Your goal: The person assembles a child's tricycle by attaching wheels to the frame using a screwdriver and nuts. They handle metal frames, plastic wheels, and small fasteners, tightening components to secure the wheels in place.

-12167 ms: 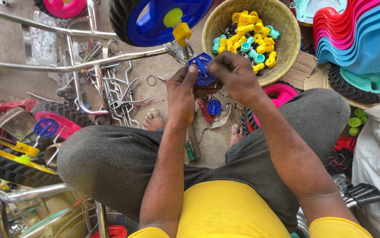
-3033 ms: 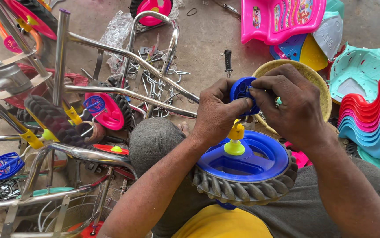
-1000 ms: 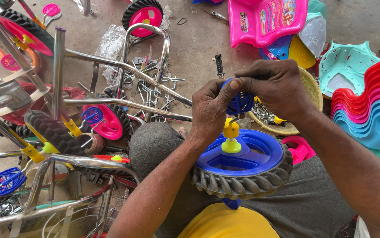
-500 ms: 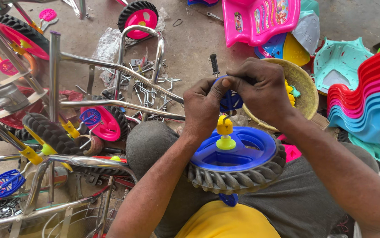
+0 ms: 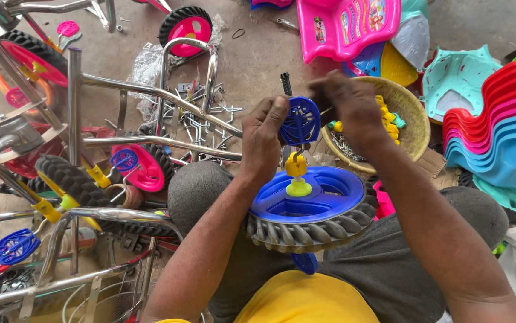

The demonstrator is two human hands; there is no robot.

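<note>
Head view. A blue plastic wheel (image 5: 315,206) with a grey treaded tyre lies flat across the person's lap, hub up. A yellow hub fitting (image 5: 297,174) stands upright from its centre. Just above it, both hands hold a blue spoked pedal disc (image 5: 301,121) on edge.

The left hand (image 5: 262,140) has its fingers (image 5: 277,112) closed on the disc's left rim. The right hand (image 5: 350,107) is blurred; its fingers appear clamped on the disc's right side, but the exact grip cannot be told.

Procedure, as judged from this position:
- Keep the wheel level on the lap so the yellow fitting stays vertical.
- Align the disc's centre with the top of the fitting before any pressing.
- Keep the grip on the rim, clear of the spokes, so the mating point remains visible.
- Apply force along the fitting's axis; a tilted push could bind or crack the plastic.

Spare small yellow and teal fittings sit in the woven basket (image 5: 414,122) just beside the right hand. Chrome tricycle frames (image 5: 150,96) and stacked plastic seats (image 5: 497,137) lie around on the floor.
</note>
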